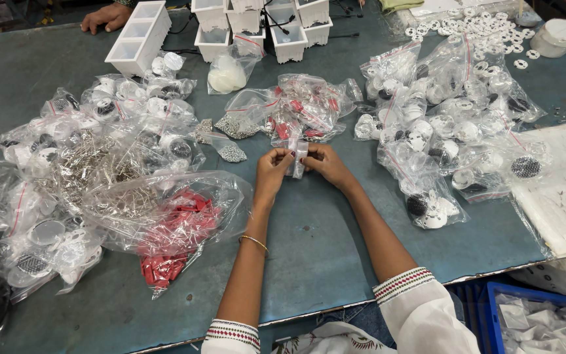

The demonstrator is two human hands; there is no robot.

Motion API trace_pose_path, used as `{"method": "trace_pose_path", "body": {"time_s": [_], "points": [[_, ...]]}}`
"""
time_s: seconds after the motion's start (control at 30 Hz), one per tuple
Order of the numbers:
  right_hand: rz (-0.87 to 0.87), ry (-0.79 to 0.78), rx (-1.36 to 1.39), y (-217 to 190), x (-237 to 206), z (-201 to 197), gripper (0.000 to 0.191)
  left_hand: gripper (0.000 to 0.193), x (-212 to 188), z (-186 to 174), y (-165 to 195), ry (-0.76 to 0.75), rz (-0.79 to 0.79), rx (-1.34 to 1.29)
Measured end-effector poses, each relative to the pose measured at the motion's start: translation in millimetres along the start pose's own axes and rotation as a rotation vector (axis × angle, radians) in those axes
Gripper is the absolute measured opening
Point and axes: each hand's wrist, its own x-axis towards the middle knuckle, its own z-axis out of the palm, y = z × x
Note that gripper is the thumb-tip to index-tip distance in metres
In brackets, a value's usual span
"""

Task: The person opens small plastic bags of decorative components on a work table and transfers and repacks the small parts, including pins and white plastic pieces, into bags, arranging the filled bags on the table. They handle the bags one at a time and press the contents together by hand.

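A: Landmark is the small clear bag [298, 157], held just above the tabletop [322, 242], mid-frame. Left of it, the big loose bag of red parts [171, 229]; further left, the heap of bagged white round pieces [67, 177]. How's the grip?

B: Left hand [271, 167] pinches the small clear bag's left edge, fingers closed on the film. Right hand [325, 164] pinches the right edge the same way. Both grips narrow, fingertips only.

A: Doing it well?

B: My read: keep the pinch at the top edge, mouth upward, so nothing tips out. Even tension from both sides, no twisting, since the film looks thin. Hold it low over the tabletop, so a dropped part stays near.

A: Look of the bag itself?

B: Narrow, upright, transparent, crinkled, catching light. Contents too small to tell. Just beyond it, a pile of sealed bags with red bits [296, 111]; to its right, the spread of bags with white and black round parts [440, 131]. Far beyond, white moulded trays [140, 36] and another person's hand [105, 16] at the tabletop's far edge
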Motion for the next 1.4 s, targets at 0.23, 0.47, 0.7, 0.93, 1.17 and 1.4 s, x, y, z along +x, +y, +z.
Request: {"method": "trace_pose_path", "body": {"time_s": [0.23, 0.47, 0.7, 0.93, 1.17, 1.4], "points": [[-0.02, 0.008, 0.021, 2.3, -1.0, 0.4, 0.026, 0.018, -0.5, -1.4, 0.0, 0.004, 0.006, 0.037], [0.004, 0.006, 0.041, 4.5, -3.5, -1.0, 0.023, 0.022, -4.2, -0.3, 1.9, -0.042, 0.023, 0.041], [-0.029, 0.008, 0.122, -0.5, -3.6, -1.6, 0.017, 0.018, 1.9, -0.5, -2.1, 0.01, 0.059, 0.076], [-0.075, 0.007, 0.149, 4.9, -2.8, -5.4, 0.013, 0.014, -1.2, -0.9, -1.1, 0.051, 0.097, 0.189], [-0.111, 0.054, 0.101, 0.5, -3.9, -4.3, 0.014, 0.015, -0.7, 1.2, -2.9, 0.088, 0.129, 0.31], [-0.096, 0.024, 0.123, -1.8, -5.9, -4.6, 0.011, 0.017, 0.3, 1.8, -3.3, 0.005, 0.104, 0.115]]}}
